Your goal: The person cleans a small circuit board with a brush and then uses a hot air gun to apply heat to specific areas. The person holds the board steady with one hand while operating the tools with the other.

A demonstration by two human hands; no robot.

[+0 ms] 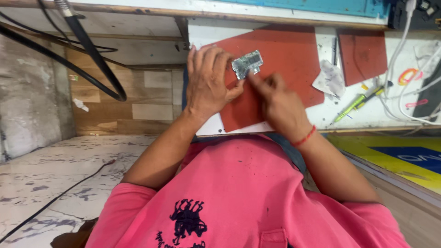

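Observation:
A small silver-grey circuit board [248, 62] lies tilted over a red work mat [289, 50] on a white bench. My left hand [207, 82] rests on the mat's left edge, its curled fingertips against the board's left side. My right hand [279, 104], with a red thread around the wrist, reaches in from below and pinches the board's lower right edge with thumb and forefinger. How much of the board lies under the fingers is hidden. My pink shirt fills the lower part of the view.
A second red mat [364, 56] lies to the right, with a crumpled white tissue [329, 79], metal tweezers [335, 49], a green screwdriver [353, 106] and white cables [396, 59] nearby. Thick black cables [94, 57] hang at the left. A yellow and blue board [404, 158] sits below the bench.

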